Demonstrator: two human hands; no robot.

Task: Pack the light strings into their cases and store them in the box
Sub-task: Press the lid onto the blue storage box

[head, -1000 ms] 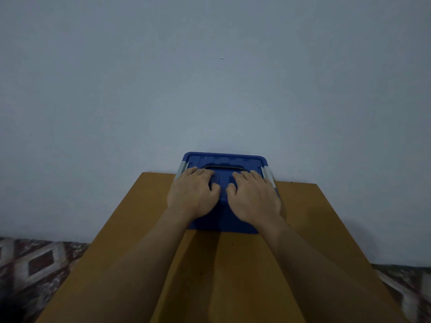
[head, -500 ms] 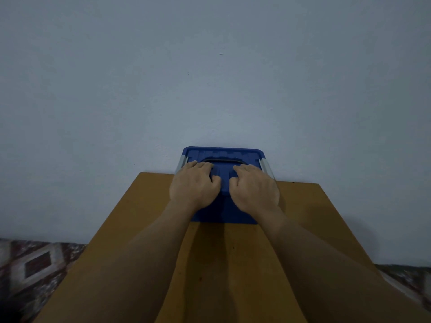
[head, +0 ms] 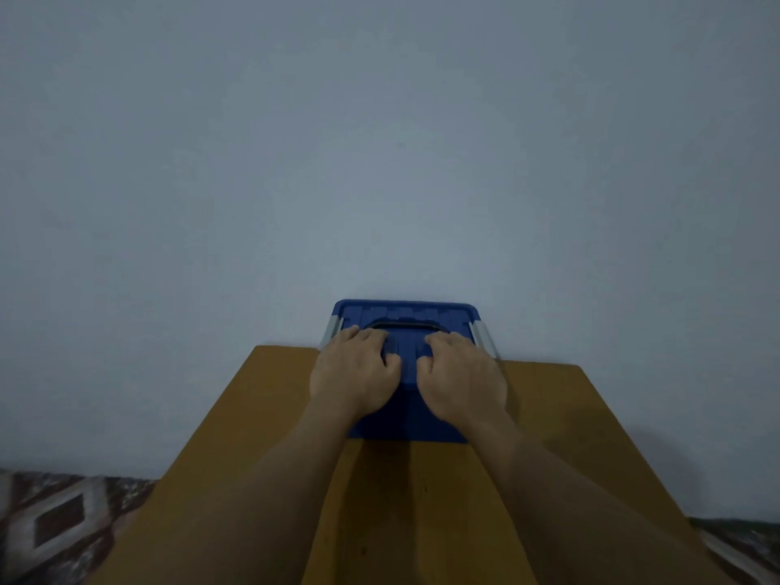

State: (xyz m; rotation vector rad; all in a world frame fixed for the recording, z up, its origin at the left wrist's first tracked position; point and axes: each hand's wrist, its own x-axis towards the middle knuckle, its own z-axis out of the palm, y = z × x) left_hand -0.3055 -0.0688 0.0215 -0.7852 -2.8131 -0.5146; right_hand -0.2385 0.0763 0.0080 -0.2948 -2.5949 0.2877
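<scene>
**Both hands down flat on the closed blue box**

Starting out at the far left, a patterned floor (head: pixel 55 517) of dark and pale diamonds shows below the desk's left edge. In comes the brown desk (head: pixel 591 415), its far edge up against a plain pale wall (head: pixel 380 162).

Now the left hand (head: pixel 354 373): palm down on the left half of the lid (head: pixel 405 352), fingers laid forward and only lightly bent, thumb tucked in toward the middle. It grips nothing, it just rests on the plastic. Its fingertips reach up beside the grey left latch (head: pixel 331 331) and the left end of the dark handle (head: pixel 405 323), which lies flat across the far part of the lid.

The blue box (head: pixel 405 420) itself sits at the middle of the desk's far edge, lid on, its near wall facing us between the two forearms.

Across to the right hand (head: pixel 464 377), and it is a mirror of the other: palm down on the right half of the lid, fingers loosely extended, thumb inward, nothing held. A strip of blue lid shows between the two thumbs. Just beyond its knuckles, the grey right latch (head: pixel 483 337) runs along the lid's right edge.
</scene>
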